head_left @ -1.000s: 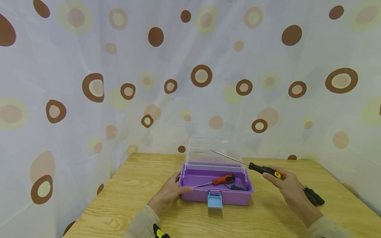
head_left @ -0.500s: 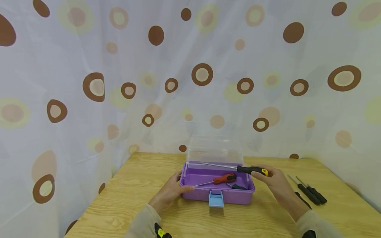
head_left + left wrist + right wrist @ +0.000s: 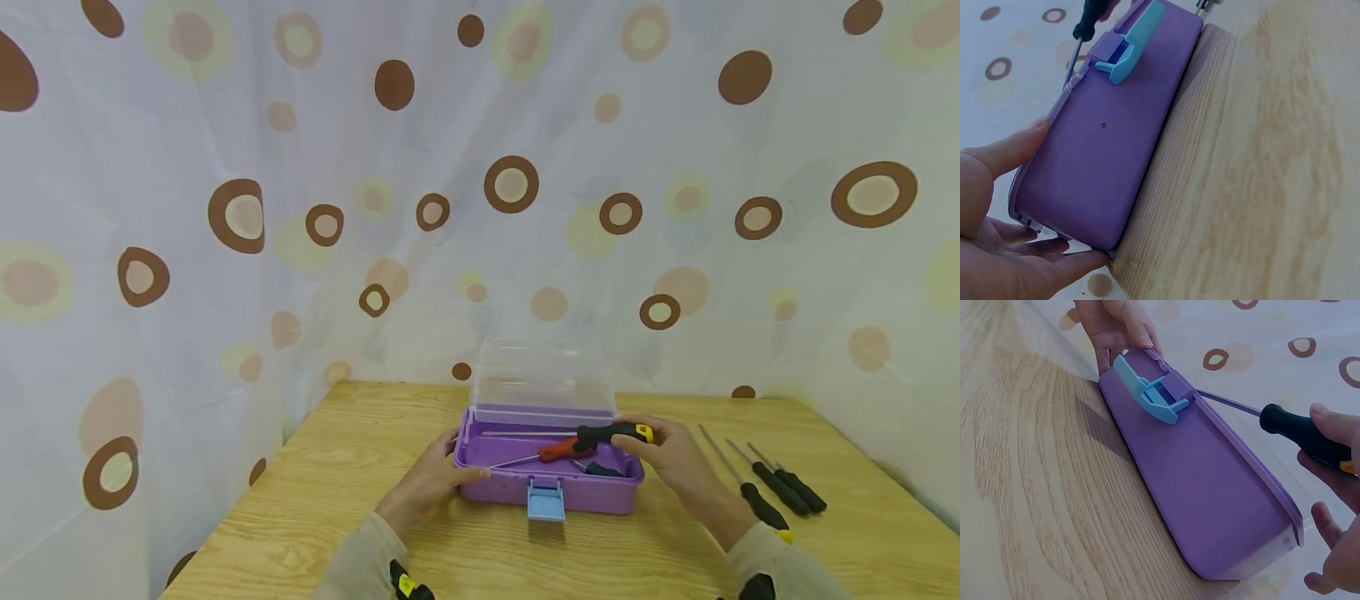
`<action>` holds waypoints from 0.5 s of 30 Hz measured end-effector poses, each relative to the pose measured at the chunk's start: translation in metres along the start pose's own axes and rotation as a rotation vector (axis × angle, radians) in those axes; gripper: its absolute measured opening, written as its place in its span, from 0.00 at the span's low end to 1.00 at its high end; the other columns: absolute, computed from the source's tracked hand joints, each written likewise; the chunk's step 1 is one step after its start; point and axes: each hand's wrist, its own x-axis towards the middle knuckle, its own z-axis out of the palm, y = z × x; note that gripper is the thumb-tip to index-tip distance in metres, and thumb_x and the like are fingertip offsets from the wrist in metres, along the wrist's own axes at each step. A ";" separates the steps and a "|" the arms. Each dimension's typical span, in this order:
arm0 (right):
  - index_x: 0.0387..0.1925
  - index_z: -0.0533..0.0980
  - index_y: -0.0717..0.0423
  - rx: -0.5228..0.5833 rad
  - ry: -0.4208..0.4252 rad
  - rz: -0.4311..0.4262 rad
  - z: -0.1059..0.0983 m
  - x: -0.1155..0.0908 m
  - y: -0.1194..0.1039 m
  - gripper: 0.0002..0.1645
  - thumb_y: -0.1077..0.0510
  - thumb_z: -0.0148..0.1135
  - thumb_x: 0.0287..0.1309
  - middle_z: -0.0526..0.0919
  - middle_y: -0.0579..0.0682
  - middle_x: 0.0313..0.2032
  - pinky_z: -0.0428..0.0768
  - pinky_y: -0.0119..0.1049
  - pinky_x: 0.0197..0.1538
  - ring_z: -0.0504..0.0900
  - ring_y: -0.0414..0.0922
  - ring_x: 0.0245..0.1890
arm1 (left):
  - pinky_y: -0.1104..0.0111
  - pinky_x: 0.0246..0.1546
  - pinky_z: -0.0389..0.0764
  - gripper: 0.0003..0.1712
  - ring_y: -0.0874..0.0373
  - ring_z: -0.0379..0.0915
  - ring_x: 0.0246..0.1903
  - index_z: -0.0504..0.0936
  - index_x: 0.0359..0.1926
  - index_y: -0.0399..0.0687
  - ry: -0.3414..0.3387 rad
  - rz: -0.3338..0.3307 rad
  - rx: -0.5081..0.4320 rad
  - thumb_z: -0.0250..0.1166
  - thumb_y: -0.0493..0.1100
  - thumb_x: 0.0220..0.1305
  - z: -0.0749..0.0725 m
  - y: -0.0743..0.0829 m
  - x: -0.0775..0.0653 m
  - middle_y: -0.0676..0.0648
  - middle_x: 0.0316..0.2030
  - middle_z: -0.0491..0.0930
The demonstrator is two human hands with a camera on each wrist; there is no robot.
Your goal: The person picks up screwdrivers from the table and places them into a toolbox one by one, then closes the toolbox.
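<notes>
A purple toolbox (image 3: 504, 493) stands on the table, its clear lid (image 3: 543, 371) raised at the back. My left hand (image 3: 426, 485) grips its left end, thumb on the front rim and fingers around the side. My right hand (image 3: 675, 457) pinches a black-and-yellow screwdriver (image 3: 598, 434) by its handle. That screwdriver lies nearly level, its shank pointing left over the box's inside. In the box are a red-and-black screwdriver (image 3: 558, 451) and a dark green-handled screwdriver (image 3: 602, 470). The right wrist view shows the held handle (image 3: 1300, 432) above the front rim.
Several dark-handled screwdrivers (image 3: 780, 490) lie on the wooden table (image 3: 300, 500) to the right, beside my right forearm. A light blue latch (image 3: 546, 503) hangs down at the box's front. Behind the table is a spotted curtain (image 3: 450, 125).
My right hand has moved left and down, bringing the screwdriver from above the box's right side to inside its opening, now more level. My left hand stays on the toolbox.
</notes>
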 end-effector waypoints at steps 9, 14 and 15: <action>0.63 0.78 0.64 -0.016 -0.019 0.016 0.013 0.002 -0.003 0.30 0.51 0.72 0.66 0.84 0.56 0.47 0.81 0.41 0.43 0.80 0.51 0.45 | 0.41 0.70 0.62 0.56 0.33 0.60 0.70 0.54 0.79 0.34 -0.004 0.003 -0.008 0.78 0.38 0.59 0.000 0.001 0.000 0.29 0.74 0.59; 0.62 0.78 0.63 -0.026 -0.044 -0.018 0.016 0.000 -0.003 0.28 0.53 0.71 0.67 0.83 0.57 0.50 0.82 0.42 0.44 0.80 0.51 0.46 | 0.42 0.70 0.63 0.55 0.32 0.60 0.70 0.54 0.79 0.34 -0.008 0.002 -0.005 0.78 0.39 0.59 0.000 0.001 -0.001 0.29 0.74 0.59; 0.63 0.78 0.63 -0.025 -0.055 -0.027 0.016 0.000 -0.003 0.28 0.53 0.71 0.67 0.82 0.59 0.52 0.83 0.43 0.44 0.79 0.51 0.47 | 0.42 0.70 0.63 0.55 0.32 0.60 0.70 0.54 0.79 0.34 -0.008 0.000 -0.005 0.78 0.39 0.59 0.000 0.001 -0.001 0.29 0.74 0.59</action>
